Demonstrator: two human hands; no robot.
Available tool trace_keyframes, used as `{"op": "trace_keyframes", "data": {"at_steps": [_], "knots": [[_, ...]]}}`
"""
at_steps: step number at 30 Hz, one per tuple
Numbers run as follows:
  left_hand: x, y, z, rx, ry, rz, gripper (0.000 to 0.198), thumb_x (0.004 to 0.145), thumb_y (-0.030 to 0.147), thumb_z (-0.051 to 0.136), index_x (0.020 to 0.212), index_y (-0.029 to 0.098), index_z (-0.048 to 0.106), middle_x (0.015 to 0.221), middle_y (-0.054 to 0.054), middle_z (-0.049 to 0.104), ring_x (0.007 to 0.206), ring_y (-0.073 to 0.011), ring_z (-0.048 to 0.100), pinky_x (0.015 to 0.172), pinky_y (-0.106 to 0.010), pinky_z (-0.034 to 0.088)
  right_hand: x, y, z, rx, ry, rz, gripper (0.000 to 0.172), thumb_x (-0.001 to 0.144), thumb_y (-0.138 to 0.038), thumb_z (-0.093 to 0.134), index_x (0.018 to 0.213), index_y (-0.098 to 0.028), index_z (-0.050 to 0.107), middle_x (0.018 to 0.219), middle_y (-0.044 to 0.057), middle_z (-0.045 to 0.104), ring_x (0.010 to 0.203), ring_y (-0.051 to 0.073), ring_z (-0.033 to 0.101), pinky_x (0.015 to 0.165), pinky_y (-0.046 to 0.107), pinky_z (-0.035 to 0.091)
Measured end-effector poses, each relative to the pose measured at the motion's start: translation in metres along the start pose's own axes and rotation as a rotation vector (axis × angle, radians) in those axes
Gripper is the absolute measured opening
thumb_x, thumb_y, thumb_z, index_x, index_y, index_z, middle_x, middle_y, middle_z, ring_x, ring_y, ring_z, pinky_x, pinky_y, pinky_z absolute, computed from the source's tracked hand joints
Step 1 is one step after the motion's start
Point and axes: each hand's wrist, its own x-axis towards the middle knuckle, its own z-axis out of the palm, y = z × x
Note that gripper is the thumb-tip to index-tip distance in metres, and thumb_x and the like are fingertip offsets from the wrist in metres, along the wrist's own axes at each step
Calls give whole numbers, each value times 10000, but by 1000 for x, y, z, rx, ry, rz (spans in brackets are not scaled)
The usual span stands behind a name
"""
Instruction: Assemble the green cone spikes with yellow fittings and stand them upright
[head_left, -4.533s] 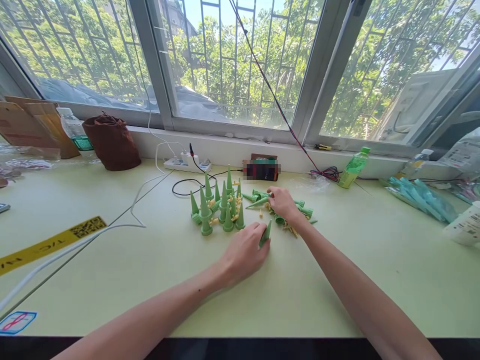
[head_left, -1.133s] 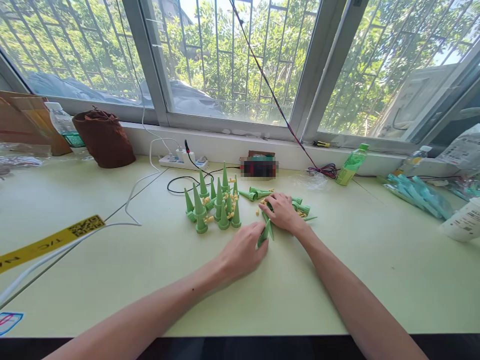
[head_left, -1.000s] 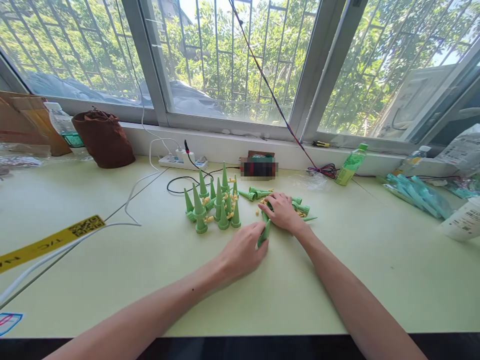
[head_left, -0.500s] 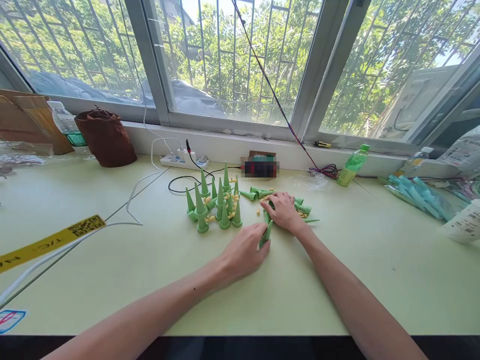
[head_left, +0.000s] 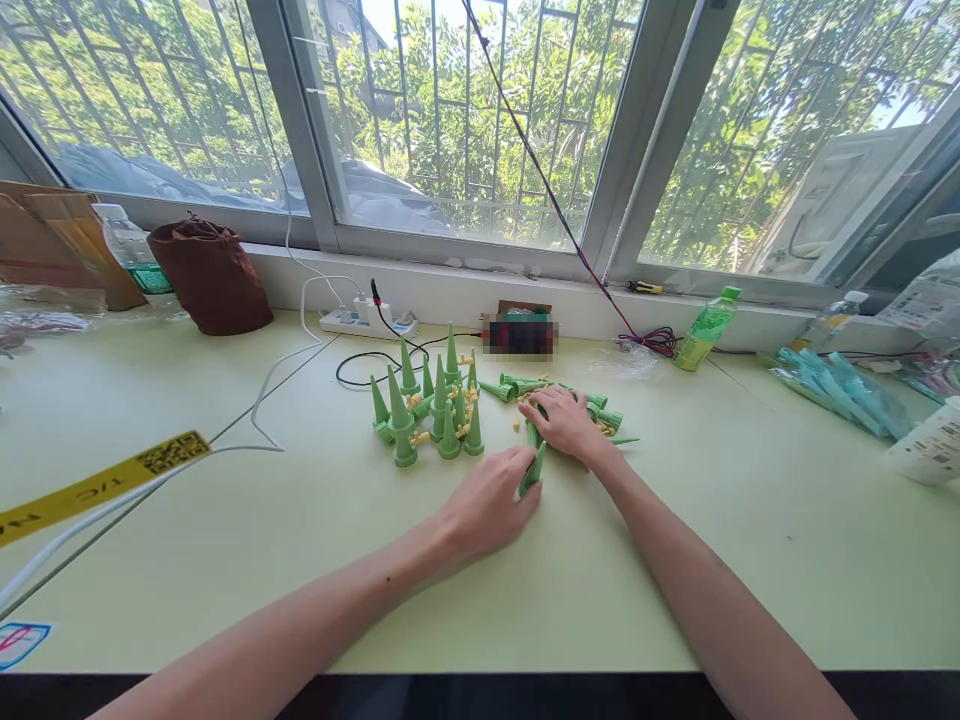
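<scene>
My left hand (head_left: 487,500) rests on the pale green table (head_left: 225,540) with its fingers closed round a green cone spike (head_left: 533,468), whose tip points away from me. My right hand (head_left: 564,422) lies palm down on a loose pile of green cone spikes (head_left: 600,412) and small yellow pieces (head_left: 604,429); its fingers curl into the pile, and what they grip is hidden. Just left of both hands, several green cones stand upright in a cluster (head_left: 431,410) with yellow pieces among them.
A power strip (head_left: 365,321) with black and white cables (head_left: 262,400) lies behind the cluster. A brown bag (head_left: 210,275), a green bottle (head_left: 705,330), blue packets (head_left: 832,390), a yellow tape strip (head_left: 97,485) and a small box (head_left: 521,330) stand around.
My right hand has shifted slightly within the loose pile. My left hand keeps its hold on the cone, almost still. The view has drifted a little.
</scene>
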Motion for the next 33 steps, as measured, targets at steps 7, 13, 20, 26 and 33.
{"op": "trace_keyframes", "data": {"at_steps": [7,13,20,26,33], "knots": [[-1,0,0,-12,-1,4,44,835,194,461,795,197,480,731,-5,542,652,-154,498,636,-276,388,-1,-1,-1,-24,-13,-9,445,991,-511,324,1026,-231,669,1222,99,631,1167,283,503,1014,526,237],[-1,-1,1,8,-7,16,53,851,212,465,800,200,461,740,-1,537,649,-150,492,632,-273,384,-1,0,-1,-39,-10,-20,442,995,-497,328,1043,-242,685,1264,88,611,1189,296,486,1010,538,246],[-1,-1,1,10,-10,28,56,858,214,463,804,200,457,751,-3,543,645,-148,492,632,-271,382,-2,-2,0,-86,-8,-21,451,1001,-485,313,1111,-254,684,1281,94,596,1184,304,487,1013,544,254],[-2,-2,2,16,-10,29,63,863,222,465,805,199,461,750,-2,542,654,-149,493,639,-272,383,-1,-5,-1,-118,-9,-29,470,1011,-453,311,1048,-203,707,1271,132,588,1186,298,493,1023,541,248],[-2,-2,3,34,-10,23,72,863,235,465,802,198,459,727,2,524,664,-156,493,637,-274,379,-2,-6,-3,-74,3,-87,453,1015,-408,345,953,-164,721,1179,135,627,1105,247,562,1087,521,177]]}}
